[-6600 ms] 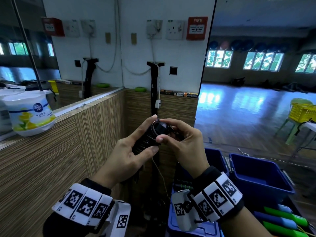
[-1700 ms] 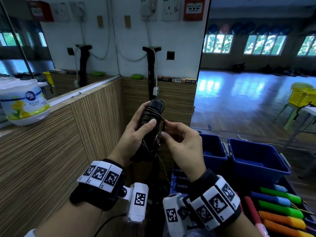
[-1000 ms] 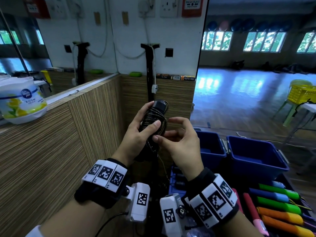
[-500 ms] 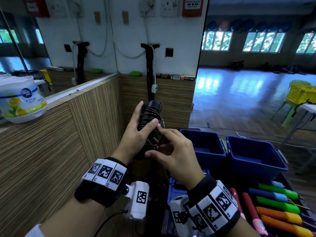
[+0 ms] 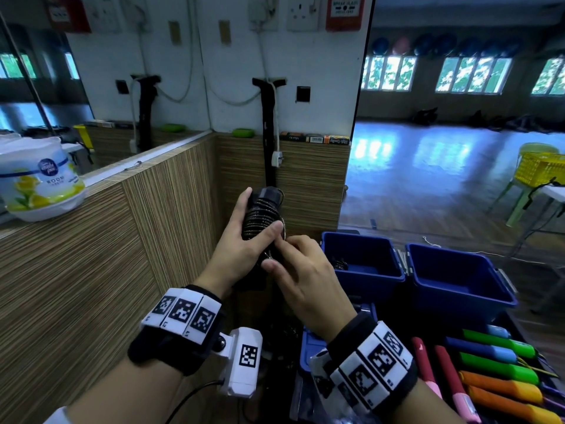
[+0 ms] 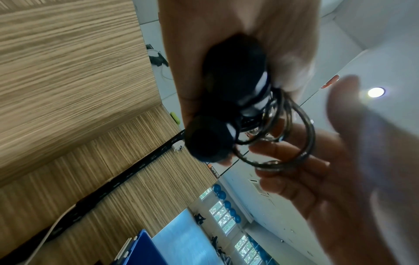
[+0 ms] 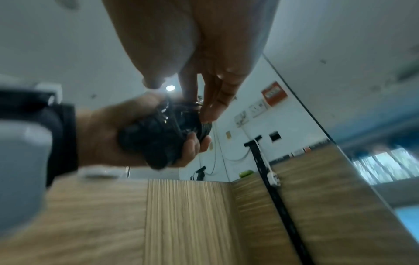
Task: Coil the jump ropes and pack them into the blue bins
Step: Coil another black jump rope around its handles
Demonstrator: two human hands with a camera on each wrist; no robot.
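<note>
I see a black jump rope point(image 5: 262, 214), its thin dark cord coiled tightly round two black handles held upright together, loose loops hanging off one side. Two blue bins point(image 5: 458, 278) sit side by side lower right; the nearer one holds a dark coil.

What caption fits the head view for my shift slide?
Left hand grips black jump rope handles wound with cord while right hand works the loops, above two blue bins.
</note>
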